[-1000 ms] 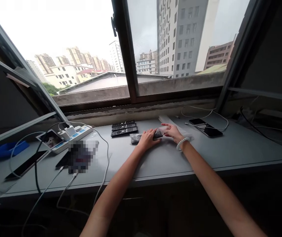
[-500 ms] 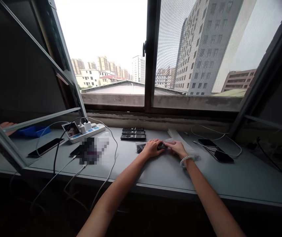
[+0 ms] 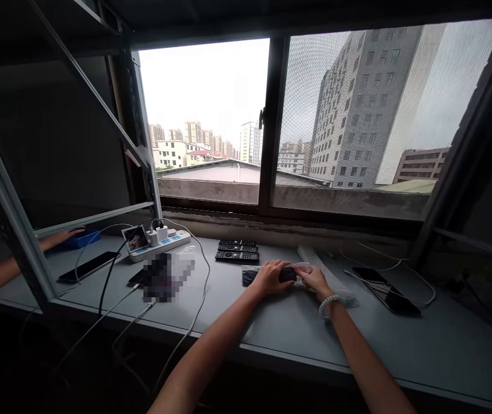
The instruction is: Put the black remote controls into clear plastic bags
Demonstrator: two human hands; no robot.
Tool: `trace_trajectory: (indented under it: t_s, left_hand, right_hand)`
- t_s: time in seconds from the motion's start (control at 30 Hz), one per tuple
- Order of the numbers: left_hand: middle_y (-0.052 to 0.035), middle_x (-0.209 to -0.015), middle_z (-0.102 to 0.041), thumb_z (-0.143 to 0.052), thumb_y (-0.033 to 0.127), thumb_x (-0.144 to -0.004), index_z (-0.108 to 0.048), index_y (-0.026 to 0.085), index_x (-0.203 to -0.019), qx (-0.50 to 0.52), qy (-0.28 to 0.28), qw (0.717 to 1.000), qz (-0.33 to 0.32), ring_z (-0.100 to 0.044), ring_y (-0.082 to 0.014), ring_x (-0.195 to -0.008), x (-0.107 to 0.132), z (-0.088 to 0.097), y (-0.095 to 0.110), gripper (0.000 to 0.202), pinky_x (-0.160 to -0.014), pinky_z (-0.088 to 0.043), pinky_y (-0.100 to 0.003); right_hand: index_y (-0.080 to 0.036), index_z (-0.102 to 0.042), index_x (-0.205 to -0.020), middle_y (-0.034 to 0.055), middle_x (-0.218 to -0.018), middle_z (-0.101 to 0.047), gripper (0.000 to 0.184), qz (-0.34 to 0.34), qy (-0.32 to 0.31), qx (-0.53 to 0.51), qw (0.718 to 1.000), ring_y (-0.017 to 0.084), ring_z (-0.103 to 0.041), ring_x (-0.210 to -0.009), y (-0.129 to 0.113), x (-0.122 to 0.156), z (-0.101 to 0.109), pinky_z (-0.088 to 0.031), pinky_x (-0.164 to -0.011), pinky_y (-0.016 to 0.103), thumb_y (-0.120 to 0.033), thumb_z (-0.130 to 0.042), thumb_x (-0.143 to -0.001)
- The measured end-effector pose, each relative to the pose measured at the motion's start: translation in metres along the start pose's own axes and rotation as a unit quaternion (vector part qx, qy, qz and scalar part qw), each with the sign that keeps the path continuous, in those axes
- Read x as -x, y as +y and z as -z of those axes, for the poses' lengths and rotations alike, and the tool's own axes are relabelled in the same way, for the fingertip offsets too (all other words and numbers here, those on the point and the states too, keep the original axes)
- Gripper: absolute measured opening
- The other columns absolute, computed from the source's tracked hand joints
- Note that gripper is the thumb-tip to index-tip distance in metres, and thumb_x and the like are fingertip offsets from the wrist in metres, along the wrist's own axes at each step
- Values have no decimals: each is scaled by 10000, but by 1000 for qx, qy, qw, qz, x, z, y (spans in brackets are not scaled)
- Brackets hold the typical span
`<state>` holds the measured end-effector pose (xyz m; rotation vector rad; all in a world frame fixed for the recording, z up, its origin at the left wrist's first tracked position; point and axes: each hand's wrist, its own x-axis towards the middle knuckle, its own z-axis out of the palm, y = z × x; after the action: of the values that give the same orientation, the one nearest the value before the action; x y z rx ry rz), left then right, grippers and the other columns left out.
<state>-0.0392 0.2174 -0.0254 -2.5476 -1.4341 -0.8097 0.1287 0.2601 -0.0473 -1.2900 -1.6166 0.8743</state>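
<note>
A black remote control [image 3: 288, 274] lies on the grey shelf in a clear plastic bag [image 3: 302, 267]. My left hand [image 3: 268, 277] is closed over its middle, thumb on the near side and fingers over the far side, hiding that part. To the right, my right hand [image 3: 315, 279], with a beaded bracelet at the wrist, pinches the end of the bag. Just beyond my left hand, three black remote controls [image 3: 237, 249] lie in a row, one behind another. Another stretch of clear plastic [image 3: 321, 269] lies behind and beside my right hand.
A white power strip [image 3: 160, 248] with plugs and cables stands at back left. Phones [image 3: 88, 267] lie left, one partly blurred out; another phone [image 3: 386, 290] with a cable lies right. Beyond the metal frame [image 3: 142, 144], another person's arm [image 3: 52, 241] reaches toward a blue tray [image 3: 82, 238].
The view has tilted upward, so everything sits lower in the picture. Both hands keep their places on the bagged remote control. The other person's hand has moved over the blue tray.
</note>
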Motion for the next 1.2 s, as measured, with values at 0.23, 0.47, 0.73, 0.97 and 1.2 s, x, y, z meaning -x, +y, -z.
trace_trajectory:
  t_s: [0.23,0.47,0.73,0.97,1.2]
  left_hand:
    - [-51,-1003,-593,-421,373,-870,-553,194,-1074,-9,31,997,74,-542,-179,-944,-3,6,-3,302,-833,-402,-302]
    - [-53,-952,-579,-439,350,-843,-585,187,-906,-52,104,979,165,-507,-203,-944,-6,13,-15,227,-837,-379,-340]
    - [-65,-976,-566,-465,269,-805,-587,178,-913,-44,59,981,182,-497,-211,-958,-1,5,-19,187,-868,-365,-354]
    - [-83,-915,-604,-395,286,-841,-629,173,-809,-52,-6,980,191,-528,-220,-946,0,10,-18,262,-819,-397,-354]
    - [-87,-977,-611,-337,215,-863,-598,161,-934,-27,-31,985,168,-542,-215,-967,-3,4,-10,276,-841,-401,-348]
  right_hand:
    - [-178,-533,-836,-8,-525,-567,265,-27,42,-16,999,99,-443,-338,-4,3,-5,-313,-337,215,-370,-607,-670]
    - [-175,-497,-1073,26,-682,-646,469,-15,-104,-69,992,90,-475,-359,-18,13,-8,-281,-332,193,-523,-484,-758]
    - [-204,-613,-642,22,-677,-639,305,54,2,211,976,163,-562,-625,-16,22,-4,-324,-491,233,-509,-627,-635]
    - [-200,-619,-599,14,-749,-595,214,128,-45,253,958,124,-516,-603,-15,25,-12,-369,-598,248,-375,-564,-710]
    - [-196,-639,-775,55,-922,-577,199,155,17,202,967,190,-550,-855,-12,15,-11,-391,-790,311,-377,-588,-710]
